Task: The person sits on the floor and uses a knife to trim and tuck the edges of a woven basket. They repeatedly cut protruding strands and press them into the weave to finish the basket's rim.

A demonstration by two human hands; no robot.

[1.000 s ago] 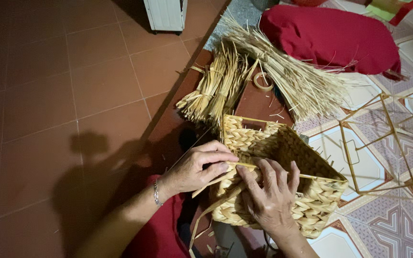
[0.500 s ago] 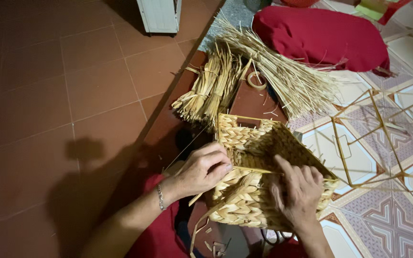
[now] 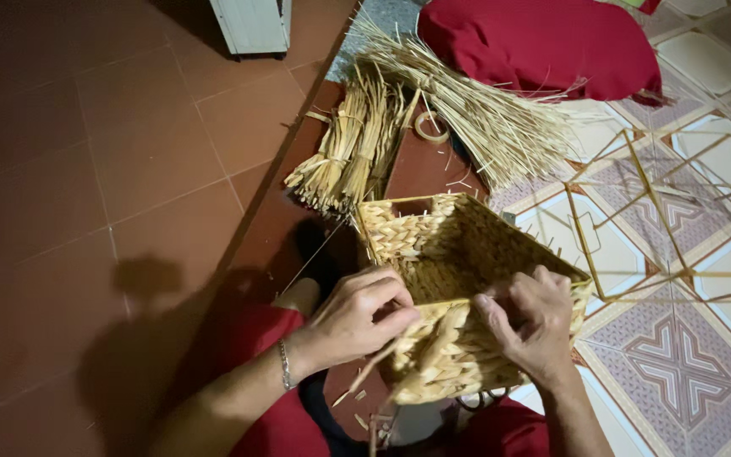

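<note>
floor: red-brown tiles (image 3: 86, 169) on the left, patterned pale tiles (image 3: 678, 338) on the right; person sits on it, red cloth over the lap.
basket: (image 3: 458, 254) square, woven from straw-coloured plaits, half built, tilted in the lap between both hands, open mouth facing up and away.
left hand: (image 3: 357, 317) grip closed, fingers pinching a loose strand (image 3: 365, 372) at the near rim.
right hand: (image 3: 530, 322) fingers curled over the near rim, pressing into the weave; closed on the basket.
handling: likely light, walls flex, dry fibre may crack if bent sharply; best held by the stiffer rim or corners, not mid-wall.
nearby: tied straw bundles (image 3: 349, 144), loose straw fan (image 3: 484, 110), tape roll (image 3: 430, 127), red cushion (image 3: 543, 42), wire frame (image 3: 670, 211).
</note>
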